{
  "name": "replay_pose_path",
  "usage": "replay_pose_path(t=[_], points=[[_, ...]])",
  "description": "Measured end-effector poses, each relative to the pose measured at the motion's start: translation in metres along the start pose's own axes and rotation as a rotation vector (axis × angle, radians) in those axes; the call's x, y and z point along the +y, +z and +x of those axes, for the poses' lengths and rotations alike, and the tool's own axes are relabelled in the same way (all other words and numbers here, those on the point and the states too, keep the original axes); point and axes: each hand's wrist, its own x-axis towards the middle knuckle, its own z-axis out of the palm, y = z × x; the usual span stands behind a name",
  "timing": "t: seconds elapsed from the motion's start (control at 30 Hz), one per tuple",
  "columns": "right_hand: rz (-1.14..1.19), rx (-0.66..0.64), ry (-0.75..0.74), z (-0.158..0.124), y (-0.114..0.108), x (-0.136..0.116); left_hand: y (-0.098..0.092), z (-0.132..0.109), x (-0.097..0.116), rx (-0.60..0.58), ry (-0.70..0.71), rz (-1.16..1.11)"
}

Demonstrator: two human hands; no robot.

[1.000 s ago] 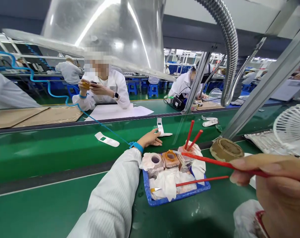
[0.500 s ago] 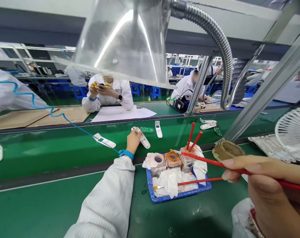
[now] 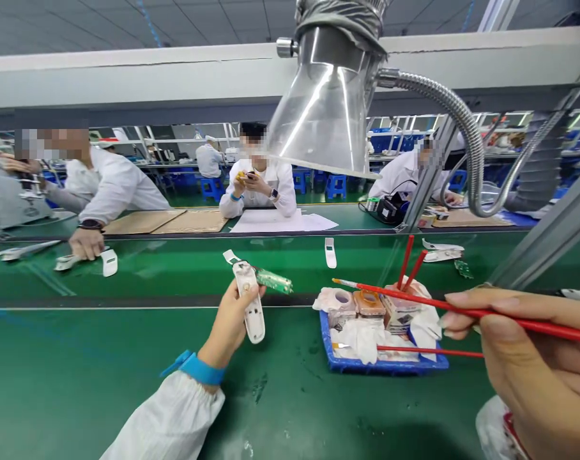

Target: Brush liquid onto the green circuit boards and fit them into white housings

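Head view: the left hand [image 3: 227, 326] grips a white plastic housing [image 3: 254, 313] with fingers curled around it, green circuit board [image 3: 273, 280] exposed, clear of the green worktop [image 3: 127, 396]. The right hand [image 3: 524, 364] pinches a red applicator [image 3: 405, 299] above the blue tray [image 3: 383, 365], keeping its tip free.

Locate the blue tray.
In the head view, the blue tray sits right of centre on the green belt, between the left hand and the right hand.
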Motion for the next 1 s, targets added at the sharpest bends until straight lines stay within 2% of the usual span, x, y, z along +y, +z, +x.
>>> replay_pose_path(t=[0.13,0.2,0.27,0.37,0.47,0.73,1.0], points=[[0.102,-0.114,0.056,-0.01,0.014,-0.002,-0.011,-0.052,-0.002,-0.059,-0.307,-0.235],[0.179,-0.219,0.054,-0.018,0.024,0.002,-0.013,-0.068,-0.008,-0.063,-0.444,-0.333],[0.241,-0.318,0.062,-0.027,0.035,0.008,-0.012,-0.077,-0.016,-0.082,-0.5,-0.362],[0.286,-0.411,0.083,-0.041,0.049,0.02,-0.01,-0.08,-0.025,-0.173,-0.513,-0.388],[0.314,-0.444,0.102,-0.05,0.057,0.027,-0.01,-0.081,-0.028,-0.242,-0.5,-0.397],[0.352,-0.515,0.105,-0.057,0.064,0.031,-0.009,-0.083,-0.022,-0.269,-0.545,-0.394],[0.198,-0.566,-0.08,-0.058,0.052,0.04,-0.009,-0.083,-0.026,-0.268,-0.5,-0.409]])
